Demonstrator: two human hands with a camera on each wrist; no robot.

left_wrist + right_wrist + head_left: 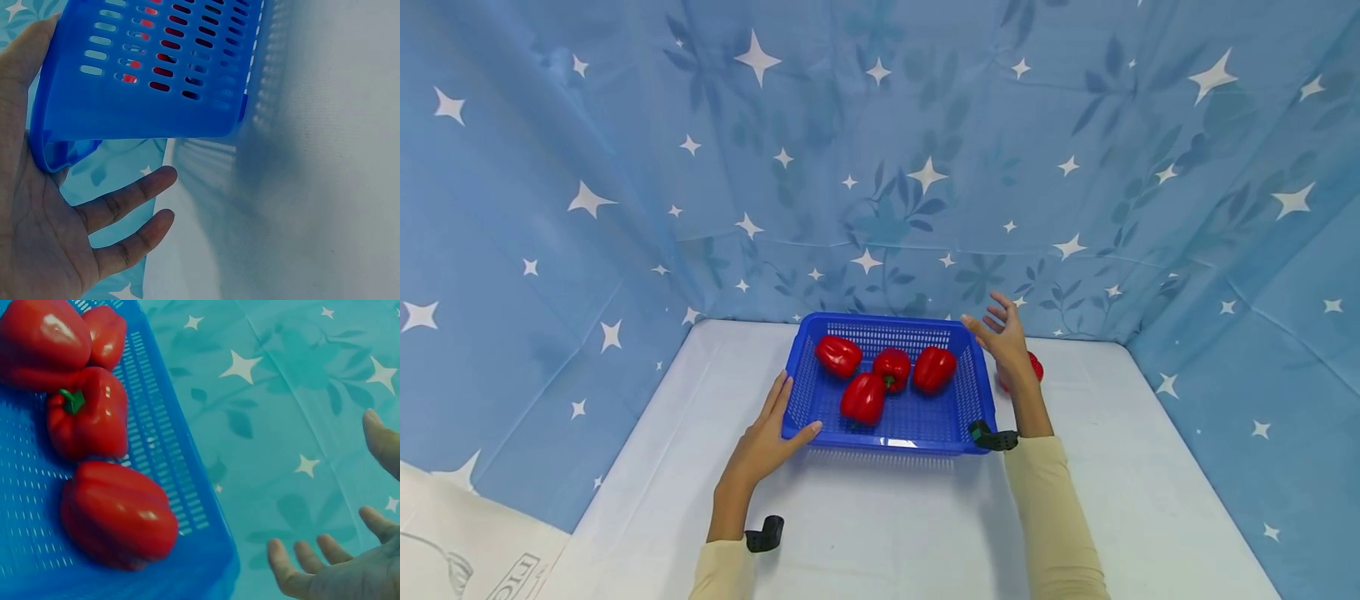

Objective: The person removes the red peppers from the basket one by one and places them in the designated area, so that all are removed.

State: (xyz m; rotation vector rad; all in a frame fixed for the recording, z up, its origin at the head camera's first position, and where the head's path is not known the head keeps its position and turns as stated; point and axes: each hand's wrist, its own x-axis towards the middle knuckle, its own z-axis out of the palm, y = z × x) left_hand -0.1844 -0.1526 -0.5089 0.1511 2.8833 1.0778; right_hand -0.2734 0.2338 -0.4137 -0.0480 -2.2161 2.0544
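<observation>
A blue perforated plastic basket (842,438) stands on the white table with several red bell peppers (862,398) inside. My left hand (765,442) lies at the basket's left front corner, fingers extended along the outside and thumb near the front rim. In the left wrist view the basket wall (144,112) meets this hand (44,244), and two fingers spread below the rim. Over the back right corner, my right hand (1009,343) is raised, fingers spread and holding nothing. Another red bell pepper (1037,367) sits outside the basket, partly hidden by the right wrist.
Behind the white table (880,533) hangs a blue curtain (880,167) with white stars, which also covers both sides. Off the table's left edge lies a pale printed cloth (467,533). A black band (992,437) is on the right wrist.
</observation>
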